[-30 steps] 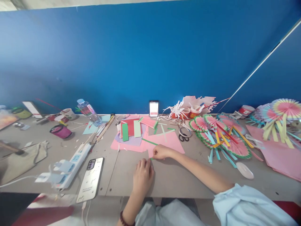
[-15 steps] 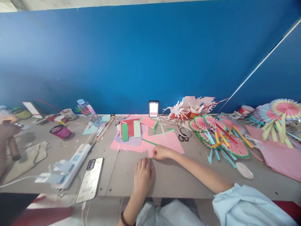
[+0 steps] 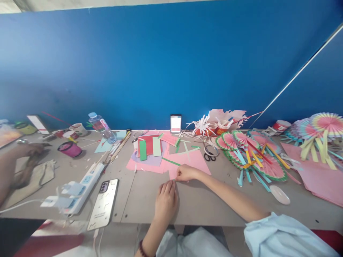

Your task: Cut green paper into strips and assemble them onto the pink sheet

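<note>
Hands [image 3: 166, 200] [image 3: 185, 173] stay close together; co-worker's arm [image 3: 5, 173] now reaches farther.

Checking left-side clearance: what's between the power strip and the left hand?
Head view: between the power strip and the left hand lies a phone, back up and nearer the strip, then tabletop with a seam.
</note>
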### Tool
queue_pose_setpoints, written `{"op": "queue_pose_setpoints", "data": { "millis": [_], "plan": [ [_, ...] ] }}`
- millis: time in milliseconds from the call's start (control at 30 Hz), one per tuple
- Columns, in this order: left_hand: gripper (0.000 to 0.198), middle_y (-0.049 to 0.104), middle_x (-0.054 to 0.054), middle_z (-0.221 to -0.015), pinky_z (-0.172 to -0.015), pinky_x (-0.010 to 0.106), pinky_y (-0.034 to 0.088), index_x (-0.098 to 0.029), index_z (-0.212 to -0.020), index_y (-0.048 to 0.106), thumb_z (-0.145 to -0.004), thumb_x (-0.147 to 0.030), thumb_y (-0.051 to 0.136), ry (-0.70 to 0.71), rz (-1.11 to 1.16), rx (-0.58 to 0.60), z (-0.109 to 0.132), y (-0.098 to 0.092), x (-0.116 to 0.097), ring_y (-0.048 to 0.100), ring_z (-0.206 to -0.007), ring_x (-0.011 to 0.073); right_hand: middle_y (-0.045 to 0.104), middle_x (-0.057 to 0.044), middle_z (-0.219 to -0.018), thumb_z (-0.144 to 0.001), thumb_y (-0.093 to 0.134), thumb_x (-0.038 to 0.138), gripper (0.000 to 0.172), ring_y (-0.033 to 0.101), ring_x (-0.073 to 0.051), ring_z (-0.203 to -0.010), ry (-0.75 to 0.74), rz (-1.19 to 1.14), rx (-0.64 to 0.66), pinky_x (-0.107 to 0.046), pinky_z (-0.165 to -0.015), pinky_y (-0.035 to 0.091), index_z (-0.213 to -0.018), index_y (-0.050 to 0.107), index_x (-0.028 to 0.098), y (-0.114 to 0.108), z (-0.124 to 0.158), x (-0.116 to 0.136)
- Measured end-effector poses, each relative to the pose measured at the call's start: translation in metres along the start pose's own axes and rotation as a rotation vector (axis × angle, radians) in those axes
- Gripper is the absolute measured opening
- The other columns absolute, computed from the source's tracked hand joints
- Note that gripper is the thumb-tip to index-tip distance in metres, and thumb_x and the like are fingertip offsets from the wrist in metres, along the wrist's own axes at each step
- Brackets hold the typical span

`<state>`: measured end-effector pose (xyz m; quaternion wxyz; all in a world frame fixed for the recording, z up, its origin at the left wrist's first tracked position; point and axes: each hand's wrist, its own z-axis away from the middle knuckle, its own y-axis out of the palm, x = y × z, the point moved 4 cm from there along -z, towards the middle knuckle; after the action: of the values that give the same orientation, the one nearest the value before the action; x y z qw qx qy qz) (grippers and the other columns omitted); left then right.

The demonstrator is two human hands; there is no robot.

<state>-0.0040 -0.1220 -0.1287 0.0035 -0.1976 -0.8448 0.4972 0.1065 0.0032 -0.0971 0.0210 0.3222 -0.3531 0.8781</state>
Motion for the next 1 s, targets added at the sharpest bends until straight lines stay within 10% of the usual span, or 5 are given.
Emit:
{"op": "queue_pose_setpoints", "data": {
  "millis": [1000],
  "plan": [
    [0.043, 0.064, 0.009, -0.113, -0.092, 0.041, 0.048, -0.015, -0.13, 0.055, -0.089, -0.007, 0.044, -0.019, -0.063, 0.119, -0.002, -0.002, -0.003, 0.057, -0.105, 0.0235, 0.053, 0.003, -0.046, -0.078, 0.06, 0.021, 0.019, 0.051, -0.01, -0.044, 0.008, -0.075, -0.038, -0.019, -0.047, 0.042, -0.06, 0.062, 0.015, -0.006, 0.01, -0.035]
  ]
}}
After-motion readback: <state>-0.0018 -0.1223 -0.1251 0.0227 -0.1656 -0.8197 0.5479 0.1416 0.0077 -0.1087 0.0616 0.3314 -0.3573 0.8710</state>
